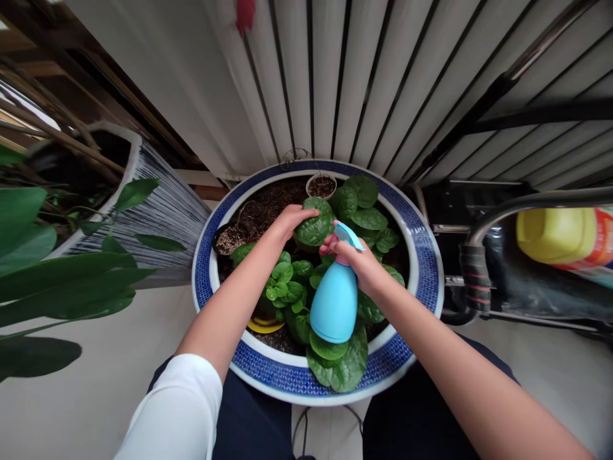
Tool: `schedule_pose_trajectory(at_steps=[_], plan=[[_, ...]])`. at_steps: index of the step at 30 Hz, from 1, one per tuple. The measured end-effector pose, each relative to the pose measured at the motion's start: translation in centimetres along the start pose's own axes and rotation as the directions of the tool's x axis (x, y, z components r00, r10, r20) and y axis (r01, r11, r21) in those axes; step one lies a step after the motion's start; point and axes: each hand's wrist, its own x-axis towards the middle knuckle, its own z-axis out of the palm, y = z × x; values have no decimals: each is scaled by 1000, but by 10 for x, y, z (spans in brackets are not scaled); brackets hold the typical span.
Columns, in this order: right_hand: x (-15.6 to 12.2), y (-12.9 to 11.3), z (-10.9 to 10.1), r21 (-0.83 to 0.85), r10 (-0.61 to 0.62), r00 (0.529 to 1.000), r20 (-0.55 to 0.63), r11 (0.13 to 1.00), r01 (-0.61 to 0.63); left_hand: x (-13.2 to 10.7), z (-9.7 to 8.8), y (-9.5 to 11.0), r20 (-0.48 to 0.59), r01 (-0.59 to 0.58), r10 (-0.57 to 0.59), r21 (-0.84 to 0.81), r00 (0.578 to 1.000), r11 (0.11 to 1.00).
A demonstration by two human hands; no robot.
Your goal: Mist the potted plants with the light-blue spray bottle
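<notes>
A blue spray bottle (334, 303) with a pink neck is gripped by my right hand (357, 259), its head tilted up and away from me. Just left of its nozzle, my left hand (294, 220) holds a broad wet green leaf (314, 223), thumb lying on top and the other fingers hidden beneath. Both hands are over a round blue-and-white planter (424, 255) with dark soil (271, 204) and several leafy plants (368, 218). A small white pot (321, 186) sits at its far side, and a yellow dish (265, 326) shows at the near left.
A tall grey-streaked pot (158, 217) with large leaves (62, 294) stands at left. White radiator panels (325, 83) rise behind the planter. At right, a metal-framed cart (479, 268) carries a yellow container (555, 235). My knees flank the planter's near side.
</notes>
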Motion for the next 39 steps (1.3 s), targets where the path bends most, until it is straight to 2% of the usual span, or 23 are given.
schedule_pose_trajectory(at_steps=[3, 8, 14, 19, 22, 24, 26, 31, 39], plan=[[-1, -1, 0, -29, -7, 1000, 15, 1000, 8, -8, 0, 4, 78, 27, -29, 29, 997, 999], [-6, -8, 3, -54, -29, 999, 20, 998, 30, -8, 0, 1, 38, 4, -7, 79, 999, 997], [-9, -13, 4, -90, -40, 999, 24, 995, 42, 2, -9, -5, 42, -45, 46, -28, 998, 999], [-10, -16, 5, -99, -38, 999, 20, 994, 39, 8, -15, 2, -37, -30, 28, -59, 999, 998], [-11, -17, 6, -114, -30, 999, 17, 993, 32, 5, -13, 7, 17, -13, 15, -67, 1000, 998], [-11, -16, 6, -118, -25, 999, 20, 993, 27, 2, -11, 8, 66, -14, 16, -34, 998, 999], [-11, -16, 6, -115, -26, 999, 24, 993, 28, -1, -8, 7, 70, -12, 11, 5, 997, 1000], [-10, -15, 4, -110, -34, 999, 19, 993, 36, -2, -5, 5, -26, 18, -16, 78, 1000, 997], [-9, -15, 3, -114, -56, 998, 14, 992, 57, -1, -18, 8, -73, 57, -41, 227, 996, 972]])
